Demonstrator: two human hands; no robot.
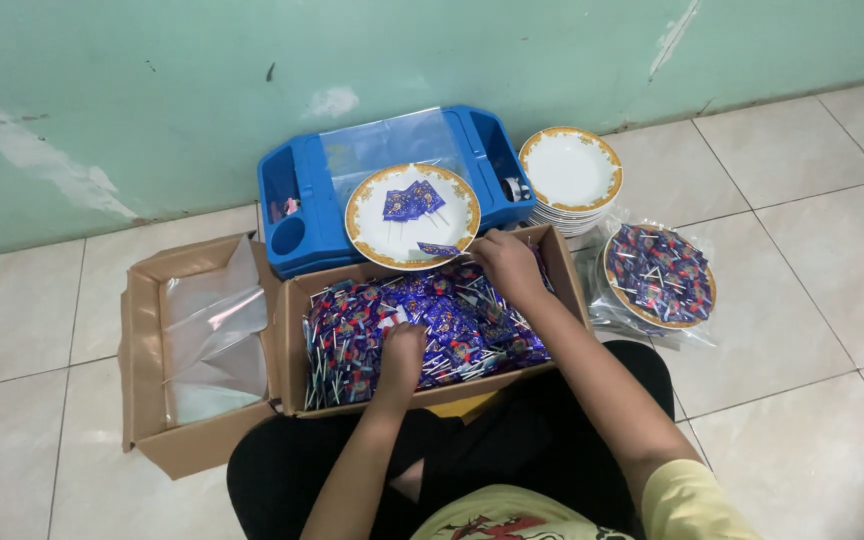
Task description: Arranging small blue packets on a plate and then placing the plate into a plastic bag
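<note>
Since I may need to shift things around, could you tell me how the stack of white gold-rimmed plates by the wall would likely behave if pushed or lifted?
The stack of plates looks ceramic, so probably heavy and breakable. It is several plates deep, so a push might slide the upper ones. On the smooth tiled floor it would likely slide, not tip.

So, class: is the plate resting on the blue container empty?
No, the plate on the blue container holds a few blue wrapped lollipops.

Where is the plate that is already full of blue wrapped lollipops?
In the head view, the full plate lies on clear plastic on the floor tiles at the right, beside the cardboard box and just below the stack of empty plates.
</note>
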